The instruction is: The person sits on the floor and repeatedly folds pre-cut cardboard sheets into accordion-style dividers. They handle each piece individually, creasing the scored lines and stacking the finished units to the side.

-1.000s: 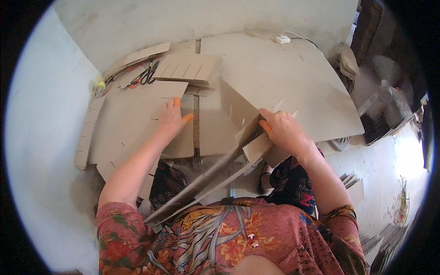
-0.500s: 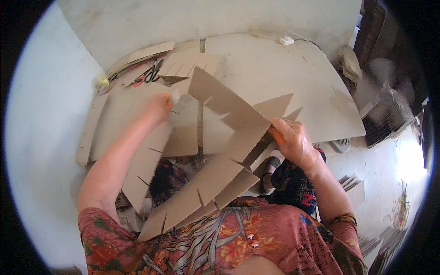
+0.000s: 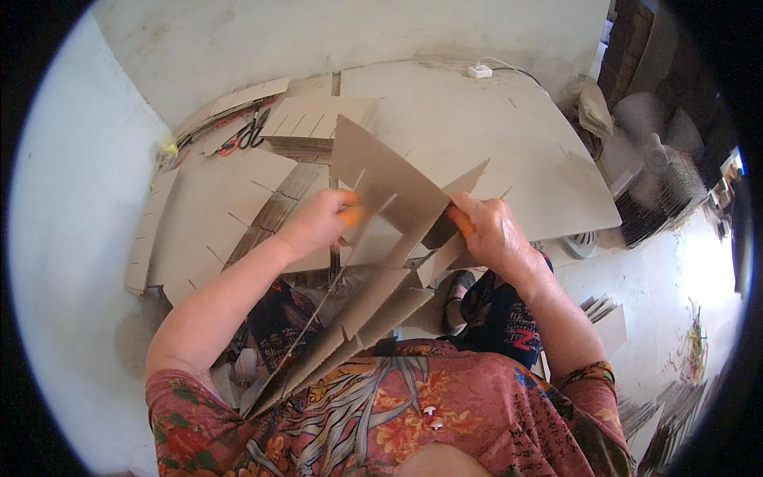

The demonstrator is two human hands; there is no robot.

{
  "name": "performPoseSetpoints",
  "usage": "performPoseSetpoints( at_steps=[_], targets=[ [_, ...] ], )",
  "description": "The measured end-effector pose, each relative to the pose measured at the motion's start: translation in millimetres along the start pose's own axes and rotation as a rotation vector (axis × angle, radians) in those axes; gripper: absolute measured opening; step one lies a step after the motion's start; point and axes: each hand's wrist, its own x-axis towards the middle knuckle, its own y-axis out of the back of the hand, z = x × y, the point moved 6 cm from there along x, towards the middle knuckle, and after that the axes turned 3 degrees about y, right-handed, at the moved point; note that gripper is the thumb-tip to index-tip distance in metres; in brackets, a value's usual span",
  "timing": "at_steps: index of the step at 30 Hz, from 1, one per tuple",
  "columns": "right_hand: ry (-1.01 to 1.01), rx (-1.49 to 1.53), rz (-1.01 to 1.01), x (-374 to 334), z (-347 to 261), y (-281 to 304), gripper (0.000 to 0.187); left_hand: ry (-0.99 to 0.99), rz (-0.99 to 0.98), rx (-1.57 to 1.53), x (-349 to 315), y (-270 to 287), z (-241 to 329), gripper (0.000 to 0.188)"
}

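Right hand [image 3: 491,228] closed on crossed cardboard panels [image 3: 385,171]

The slotted panels slant from the patterned shirt [image 3: 477,405] toward the table [image 3: 477,119]. The left hand [image 3: 314,222], fingers drawn together, pinches a cardboard strip [image 3: 329,296] seen nearly edge-on; whether strip and panels touch cannot be told. Beyond, at left, lie slotted sheets [image 3: 214,203], then scissors [image 3: 253,140] beside a slotted stack [image 3: 318,119]. Farthest, a white socket block [image 3: 480,71] rests near the wall [image 3: 358,32].

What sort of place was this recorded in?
Probably a small, plain cardboard workshop. The right hand grips slotted cardboard, a stack of similar pieces sits on the table, and more sheets stand at lower right.
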Motion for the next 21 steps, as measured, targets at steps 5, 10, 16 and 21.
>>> performPoseSetpoints(
  at_steps=[5, 10, 16, 21],
  targets=[
    [0.035, 0.053, -0.001, 5, -11, 7, 0.008, -0.024, 0.011, -0.115, -5, 5, -4, 0.028],
    [-0.093, -0.030, -0.110, 12, 2, -4, 0.010, -0.083, -0.094, -0.143, -2, 9, -6, 0.034],
    [-0.136, -0.118, -0.137, 26, 10, -9, 0.012, 0.008, 0.378, 0.373, 23, 82, -131, 0.042],
    [-0.115, -0.116, -0.156, 39, 5, -20, 0.013, 0.048, 0.416, 0.240, 16, 89, -156, 0.042]
  ],
)
